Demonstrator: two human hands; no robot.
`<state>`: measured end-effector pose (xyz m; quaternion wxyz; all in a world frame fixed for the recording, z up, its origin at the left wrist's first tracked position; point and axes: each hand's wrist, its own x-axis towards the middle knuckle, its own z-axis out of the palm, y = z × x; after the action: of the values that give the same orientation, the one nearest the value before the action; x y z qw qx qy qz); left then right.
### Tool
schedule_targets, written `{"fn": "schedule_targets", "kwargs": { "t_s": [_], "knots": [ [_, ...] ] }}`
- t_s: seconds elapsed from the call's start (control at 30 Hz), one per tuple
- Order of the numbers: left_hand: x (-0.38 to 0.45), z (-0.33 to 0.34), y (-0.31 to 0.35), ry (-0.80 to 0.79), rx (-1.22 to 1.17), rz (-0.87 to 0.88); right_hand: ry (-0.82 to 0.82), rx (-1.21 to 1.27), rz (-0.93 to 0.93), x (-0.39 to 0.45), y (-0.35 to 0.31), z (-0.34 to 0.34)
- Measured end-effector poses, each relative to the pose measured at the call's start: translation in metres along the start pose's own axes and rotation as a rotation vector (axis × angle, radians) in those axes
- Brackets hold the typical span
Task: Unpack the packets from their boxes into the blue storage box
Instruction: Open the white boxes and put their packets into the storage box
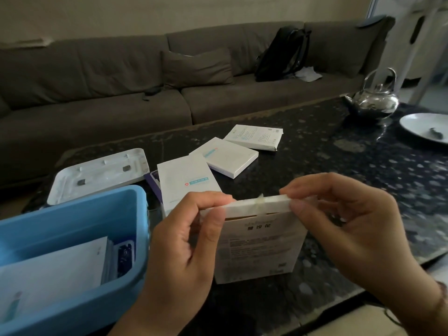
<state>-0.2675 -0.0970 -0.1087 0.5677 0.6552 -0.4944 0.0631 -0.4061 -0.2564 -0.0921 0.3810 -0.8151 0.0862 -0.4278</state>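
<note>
From my feed I see two bare hands, the left hand point(184, 241) and the right hand point(349, 224), with no gloves and no rings that I can make out. Both forearms are uncovered as far as the frame shows, so no sleeves are in view. The fingernails are short and unpainted. On the right wrist there is a thin band or bracelet point(441, 291) at the picture's edge, too blurred and cut off for me to tell more.
</note>
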Motion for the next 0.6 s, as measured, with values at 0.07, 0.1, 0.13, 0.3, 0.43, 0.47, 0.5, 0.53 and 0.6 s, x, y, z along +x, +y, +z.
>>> {"fn": "schedule_targets", "kwargs": {
  "t_s": [0.07,0.1,0.13,0.3,0.43,0.47,0.5,0.53,0.6],
  "knots": [
    [0.001,-0.002,-0.002,-0.014,0.049,0.047,-0.015,-0.152,-0.103,0.001,-0.002,0.0],
    [0.001,-0.003,-0.004,-0.016,0.057,0.062,-0.02,-0.227,-0.142,0.001,-0.004,0.001],
    [0.001,-0.003,-0.005,-0.016,0.055,0.069,-0.022,-0.293,-0.167,0.001,-0.005,0.003],
    [0.0,-0.003,-0.005,-0.006,0.03,0.089,-0.034,-0.404,-0.206,0.005,-0.008,0.016],
    [0.0,-0.005,-0.005,-0.027,0.044,0.099,-0.014,-0.205,-0.186,0.008,-0.011,0.019],
    [0.0,-0.005,-0.006,-0.039,0.056,0.112,-0.01,-0.166,-0.175,0.009,-0.012,0.019],
    [0.0,-0.005,-0.006,-0.051,0.071,0.132,-0.007,-0.146,-0.165,0.009,-0.013,0.019],
    [0.001,-0.005,-0.006,-0.061,0.088,0.155,-0.003,-0.135,-0.157,0.008,-0.014,0.019],
    [0.002,-0.006,-0.005,-0.071,0.112,0.186,0.008,-0.119,-0.149,0.007,-0.015,0.02]
  ]
}}
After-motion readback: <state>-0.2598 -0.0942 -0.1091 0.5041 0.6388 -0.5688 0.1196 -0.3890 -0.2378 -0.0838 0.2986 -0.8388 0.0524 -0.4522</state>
